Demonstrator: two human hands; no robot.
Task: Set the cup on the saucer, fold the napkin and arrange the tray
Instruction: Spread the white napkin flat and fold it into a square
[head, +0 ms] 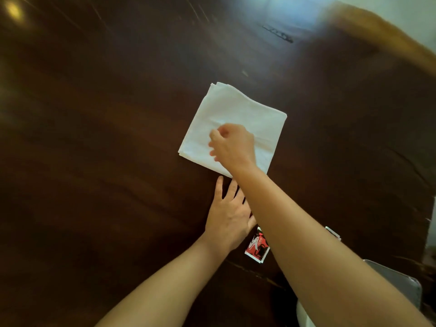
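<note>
Head view: left grip (230, 215) flat; right grip (232, 145) over napkin (236, 107), hold unclear; packet (257, 247) illegible.

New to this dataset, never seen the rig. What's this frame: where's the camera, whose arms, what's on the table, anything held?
No robot: a person works bare-handed, filmed by one wide-angle camera on their head, looking down. The right hand is over a folded white napkin on a dark wooden table, fingers curled; blur hides whether it pinches the cloth. The left hand lies flat on the table at the napkin's near corner, holding nothing. A red-and-white sachet lies beside it; the corner of what looks like a grey tray shows lower right.
</note>
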